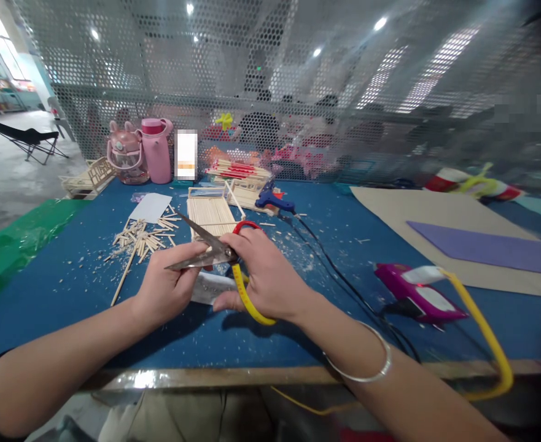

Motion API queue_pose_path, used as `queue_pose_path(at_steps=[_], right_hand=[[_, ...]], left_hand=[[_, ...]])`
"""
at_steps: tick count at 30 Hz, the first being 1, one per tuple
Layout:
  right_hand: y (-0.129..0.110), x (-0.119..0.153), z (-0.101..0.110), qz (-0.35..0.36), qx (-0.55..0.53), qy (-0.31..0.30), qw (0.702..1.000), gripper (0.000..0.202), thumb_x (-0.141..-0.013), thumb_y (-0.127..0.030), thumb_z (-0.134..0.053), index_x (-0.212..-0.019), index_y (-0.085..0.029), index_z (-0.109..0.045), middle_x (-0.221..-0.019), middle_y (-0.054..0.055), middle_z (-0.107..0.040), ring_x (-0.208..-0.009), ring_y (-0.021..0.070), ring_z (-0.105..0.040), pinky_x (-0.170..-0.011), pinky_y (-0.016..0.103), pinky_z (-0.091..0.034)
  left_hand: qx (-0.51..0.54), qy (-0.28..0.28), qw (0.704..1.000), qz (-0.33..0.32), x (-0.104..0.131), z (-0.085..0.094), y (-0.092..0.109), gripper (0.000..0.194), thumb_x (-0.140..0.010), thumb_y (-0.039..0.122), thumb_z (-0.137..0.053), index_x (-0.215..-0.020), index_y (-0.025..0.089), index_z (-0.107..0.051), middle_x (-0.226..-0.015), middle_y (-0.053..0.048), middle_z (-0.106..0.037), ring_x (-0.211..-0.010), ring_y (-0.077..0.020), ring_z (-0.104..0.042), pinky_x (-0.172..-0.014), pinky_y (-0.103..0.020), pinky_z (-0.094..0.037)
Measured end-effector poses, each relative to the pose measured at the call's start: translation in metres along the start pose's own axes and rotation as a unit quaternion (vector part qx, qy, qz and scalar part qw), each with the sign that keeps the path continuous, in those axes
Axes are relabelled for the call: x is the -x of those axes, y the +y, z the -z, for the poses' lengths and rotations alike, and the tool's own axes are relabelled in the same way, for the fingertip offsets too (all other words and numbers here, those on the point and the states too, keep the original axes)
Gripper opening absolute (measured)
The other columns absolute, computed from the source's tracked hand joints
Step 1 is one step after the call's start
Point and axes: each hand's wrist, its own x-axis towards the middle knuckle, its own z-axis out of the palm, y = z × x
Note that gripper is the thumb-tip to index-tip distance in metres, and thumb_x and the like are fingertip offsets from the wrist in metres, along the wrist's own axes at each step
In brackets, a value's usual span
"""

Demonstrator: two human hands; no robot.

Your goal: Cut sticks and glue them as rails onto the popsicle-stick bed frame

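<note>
My right hand (265,276) grips scissors (206,248) with one red and one yellow handle loop; the blades are spread and point left. My left hand (166,282) is closed, thumb against fingers, with its fingertips between the blades; what it pinches is too small to make out. Below the blades lies a whitish-grey strip (212,288), partly covered by the hands. Just beyond the scissors stands a small frame of pale wooden sticks (211,212). Cut stick pieces (145,238) lie in a pile to the left, beside a white card (151,207).
A blue glue gun (274,200) trails a dark cord across the blue table (298,344). At the right lie a purple iron-like tool (420,294) and a purple sheet (486,245). Pink bottles (156,150) and bundled red-marked sticks (237,170) stand near the perforated metal screen (136,67).
</note>
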Motion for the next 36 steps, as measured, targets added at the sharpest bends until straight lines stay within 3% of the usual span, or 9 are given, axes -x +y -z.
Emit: queue_pose_path(at_steps=[7, 13, 18, 23, 28, 32, 36], right_hand=[[0.001, 0.001, -0.003, 0.001, 0.021, 0.023, 1.0, 0.074, -0.066, -0.075, -0.049, -0.105, -0.013, -0.055, -0.085, 0.01, -0.056, -0.075, 0.0207, -0.05, -0.068, 0.033, -0.043], [0.005, 0.002, -0.005, -0.008, 0.056, 0.036, 0.998, 0.066, -0.073, -0.071, -0.046, -0.1, -0.013, -0.058, -0.077, 0.009, -0.058, -0.069, 0.0188, -0.052, -0.062, 0.029, -0.043], [0.008, 0.004, -0.004, -0.018, 0.006, 0.023, 1.0, 0.053, -0.079, -0.063, -0.046, -0.093, -0.014, -0.059, -0.08, 0.008, -0.063, -0.072, 0.0173, -0.056, -0.064, 0.027, -0.042], [0.007, 0.002, -0.005, -0.055, -0.097, -0.011, 0.994, 0.052, -0.075, -0.065, -0.05, -0.094, -0.017, -0.057, -0.081, 0.004, -0.062, -0.067, 0.014, -0.054, -0.063, 0.025, -0.041], [0.006, 0.0, -0.001, -0.043, -0.169, -0.023, 0.984, 0.065, -0.07, -0.072, -0.049, -0.105, -0.018, -0.053, -0.094, 0.007, -0.059, -0.081, 0.018, -0.054, -0.072, 0.03, -0.043], [0.012, -0.002, 0.01, -0.06, -0.154, 0.014, 0.986, 0.065, -0.07, -0.071, -0.05, -0.105, -0.016, -0.054, -0.087, 0.007, -0.058, -0.074, 0.0172, -0.053, -0.068, 0.03, -0.043], [0.025, 0.0, 0.032, -0.143, -0.097, 0.073, 0.982, 0.053, -0.073, -0.06, -0.055, -0.099, -0.014, -0.057, -0.07, 0.003, -0.057, -0.059, 0.0138, -0.05, -0.056, 0.027, -0.04]], left_hand=[[0.003, 0.015, 1.0, -0.016, 0.0, -0.002, 0.002, 0.022, -0.077, 0.006, -0.046, -0.07, 0.017, -0.064, -0.066, 0.0, -0.068, -0.059, -0.0113, -0.061, -0.057, -0.02, -0.049], [-0.003, -0.009, 1.0, -0.025, 0.001, -0.002, -0.004, 0.021, -0.081, 0.009, -0.045, -0.07, 0.017, -0.061, -0.063, 0.0, -0.064, -0.058, -0.0113, -0.059, -0.055, -0.021, -0.046], [-0.047, -0.015, 0.999, -0.022, 0.0, -0.002, -0.002, 0.022, -0.082, 0.012, -0.046, -0.066, 0.017, -0.06, -0.059, 0.001, -0.063, -0.054, -0.0102, -0.056, -0.054, -0.02, -0.044], [0.003, -0.048, 0.999, 0.022, -0.003, -0.001, 0.002, 0.024, -0.088, 0.019, -0.042, -0.072, 0.017, -0.06, -0.062, 0.001, -0.062, -0.058, -0.01, -0.056, -0.058, -0.02, -0.043], [0.052, -0.055, 0.995, 0.063, -0.003, 0.001, 0.005, 0.025, -0.09, 0.026, -0.04, -0.08, 0.017, -0.061, -0.065, 0.001, -0.062, -0.06, -0.01, -0.053, -0.061, -0.021, -0.041], [0.11, -0.067, 0.986, 0.104, 0.0, -0.002, 0.0, 0.026, -0.091, 0.033, -0.039, -0.088, 0.017, -0.059, -0.067, 0.0, -0.062, -0.056, -0.0099, -0.049, -0.054, -0.022, -0.037], [0.183, -0.086, 0.968, 0.149, 0.001, -0.005, -0.003, 0.026, -0.092, 0.037, -0.038, -0.097, 0.019, -0.056, -0.068, 0.0, -0.063, -0.049, -0.0084, -0.041, -0.047, -0.021, -0.032]])
